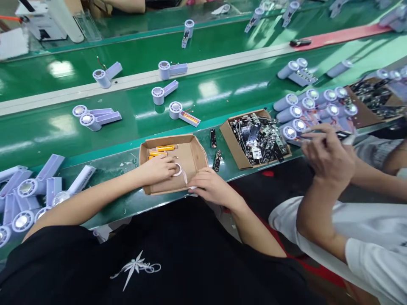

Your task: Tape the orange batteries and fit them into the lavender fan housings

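Observation:
My left hand (161, 168) is inside a shallow cardboard box (197, 154), fingers curled at the side of a small whitish ring that looks like a roll of tape (178, 169). A pale strip (185, 177) runs from the ring toward my right hand (211, 185). That hand is closed over the box's near right edge, with a small white piece (192, 187) at its fingertips. Beyond my left hand, several orange-yellow wrapped battery cells (165, 148) lie in the box. My fingers partly hide them.
Two black circuit boards (213, 138) lie right of the box. A carton of circuit boards (237, 148) stands beyond them. Lavender fan housings (90, 120) lie along the green belt (133, 106) and pile up at left. At right, a co-worker's hand (330, 154) holds a dark part.

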A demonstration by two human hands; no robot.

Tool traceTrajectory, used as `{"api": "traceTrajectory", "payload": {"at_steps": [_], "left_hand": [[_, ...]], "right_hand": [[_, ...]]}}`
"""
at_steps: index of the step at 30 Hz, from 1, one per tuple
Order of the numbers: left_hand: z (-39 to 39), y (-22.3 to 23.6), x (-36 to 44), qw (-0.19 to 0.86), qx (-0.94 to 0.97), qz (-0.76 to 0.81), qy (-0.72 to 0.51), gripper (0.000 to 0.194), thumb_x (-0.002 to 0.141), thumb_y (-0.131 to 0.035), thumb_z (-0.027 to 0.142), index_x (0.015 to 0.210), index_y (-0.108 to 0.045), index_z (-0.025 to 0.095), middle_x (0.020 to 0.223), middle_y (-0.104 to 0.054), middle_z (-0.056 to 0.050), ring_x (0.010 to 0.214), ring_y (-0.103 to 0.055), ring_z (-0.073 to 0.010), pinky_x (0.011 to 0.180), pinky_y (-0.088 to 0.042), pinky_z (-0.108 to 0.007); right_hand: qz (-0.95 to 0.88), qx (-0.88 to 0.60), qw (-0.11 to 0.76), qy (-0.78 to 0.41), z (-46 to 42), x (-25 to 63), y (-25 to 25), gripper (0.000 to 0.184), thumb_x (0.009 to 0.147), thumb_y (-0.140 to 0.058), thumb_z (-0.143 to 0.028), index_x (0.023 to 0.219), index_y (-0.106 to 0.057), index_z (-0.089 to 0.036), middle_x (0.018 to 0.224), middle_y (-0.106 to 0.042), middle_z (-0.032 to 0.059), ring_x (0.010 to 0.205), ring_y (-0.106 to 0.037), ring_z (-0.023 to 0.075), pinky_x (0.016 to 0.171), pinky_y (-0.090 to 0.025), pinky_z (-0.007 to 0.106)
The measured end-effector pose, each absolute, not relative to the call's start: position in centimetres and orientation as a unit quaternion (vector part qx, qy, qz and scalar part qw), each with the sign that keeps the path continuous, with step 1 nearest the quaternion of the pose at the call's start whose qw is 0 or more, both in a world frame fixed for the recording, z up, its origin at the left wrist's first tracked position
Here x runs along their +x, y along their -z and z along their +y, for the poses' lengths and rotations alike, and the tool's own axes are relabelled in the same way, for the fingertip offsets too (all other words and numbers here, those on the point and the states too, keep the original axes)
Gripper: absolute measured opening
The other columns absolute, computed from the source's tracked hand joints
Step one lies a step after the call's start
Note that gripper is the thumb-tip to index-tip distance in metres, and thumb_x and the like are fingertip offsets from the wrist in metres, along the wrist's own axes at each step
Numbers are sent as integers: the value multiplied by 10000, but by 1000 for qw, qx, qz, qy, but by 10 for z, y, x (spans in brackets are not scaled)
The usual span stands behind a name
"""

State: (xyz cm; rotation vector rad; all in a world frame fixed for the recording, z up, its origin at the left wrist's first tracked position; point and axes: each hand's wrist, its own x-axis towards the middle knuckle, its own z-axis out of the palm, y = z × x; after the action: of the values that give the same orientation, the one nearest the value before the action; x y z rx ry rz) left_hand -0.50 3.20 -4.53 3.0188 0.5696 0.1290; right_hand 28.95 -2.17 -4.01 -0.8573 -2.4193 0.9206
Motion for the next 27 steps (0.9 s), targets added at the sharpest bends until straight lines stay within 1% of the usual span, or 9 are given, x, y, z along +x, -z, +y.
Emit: {"api": "traceTrajectory", "payload": {"at_steps": [2, 5, 8, 12, 15, 18, 21, 24, 27], "left_hand": [[31, 42, -11, 17, 976, 211, -50, 86, 1024, -774, 267, 974, -785, 198, 1070, -816, -70, 1176, -678, -249, 1002, -488, -376], [29, 24, -22, 14, 961, 261, -85, 197, 1113, -652, 340, 1047, -775, 201, 1102, -818, -65, 1180, -654, -257, 1020, -487, -390], [16, 5, -37, 3, 950, 292, -113, 237, 1155, -559, 334, 1126, -763, 216, 1143, -823, -53, 1142, -648, -242, 975, -496, -378], [-9, -8, -56, -33, 951, 285, -115, 274, 1157, -480, 196, 1233, -739, 239, 1201, -823, -41, 1081, -670, -218, 879, -492, -370], [-22, -11, -64, -62, 948, 294, -105, 295, 1119, -506, 125, 1274, -724, 251, 1179, -822, -39, 948, -674, -202, 794, -477, -371], [-29, -11, -64, -83, 949, 282, -116, 295, 1087, -566, 93, 1306, -710, 230, 1164, -823, -56, 906, -678, -198, 730, -461, -359], [-34, -8, -60, -78, 952, 270, -120, 318, 1082, -577, 88, 1355, -687, 208, 1196, -819, -79, 912, -696, -194, 728, -476, -340], [-39, -6, -57, -55, 951, 283, -114, 348, 1074, -589, 86, 1385, -677, 214, 1171, -817, -81, 919, -710, -192, 759, -498, -325], [-44, -9, -55, -43, 954, 277, -110, 341, 1073, -624, 110, 1392, -683, 216, 1172, -815, -81, 947, -716, -192, 791, -507, -325]], "right_hand": [[-835, -284, 301, -362, -18, 294, 40, 148, 1078, -718, -295, 1074, -865, -280, 964, -875, 58, 919, -818, 228, 945, -594, 433], [-760, -236, 436, -420, -20, 305, 30, 126, 1015, -798, -220, 1070, -887, -291, 848, -862, 47, 756, -796, 215, 758, -619, 379], [-714, -165, 460, -502, -24, 317, 15, 199, 968, -858, -195, 1132, -894, -302, 810, -855, 47, 699, -779, 204, 706, -608, 351], [-728, -26, 303, -615, -22, 332, -4, 170, 1047, -783, -250, 1181, -883, -281, 827, -863, 65, 751, -814, 192, 785, -609, 326], [-762, -25, 156, -628, -8, 333, -15, 257, 998, -853, -395, 1204, -875, -242, 951, -882, 97, 886, -843, 215, 867, -625, 308], [-815, -193, 113, -535, 13, 314, -17, 465, 944, -867, -570, 1253, -863, -223, 1035, -884, 95, 912, -840, 242, 864, -634, 316], [-850, -373, 141, -344, 38, 275, -8, 315, 1086, -696, -432, 1269, -848, -226, 1097, -877, 89, 970, -825, 263, 928, -626, 372], [-906, -342, 98, -231, 55, 231, 7, 268, 1068, -683, -248, 1301, -815, -237, 1344, -820, 113, 1249, -762, 303, 1111, -582, 451], [-934, -294, -10, -203, 55, 201, 17, 281, 1066, -703, -286, 1333, -779, -238, 1372, -797, 144, 1256, -762, 341, 1047, -609, 476]]}}
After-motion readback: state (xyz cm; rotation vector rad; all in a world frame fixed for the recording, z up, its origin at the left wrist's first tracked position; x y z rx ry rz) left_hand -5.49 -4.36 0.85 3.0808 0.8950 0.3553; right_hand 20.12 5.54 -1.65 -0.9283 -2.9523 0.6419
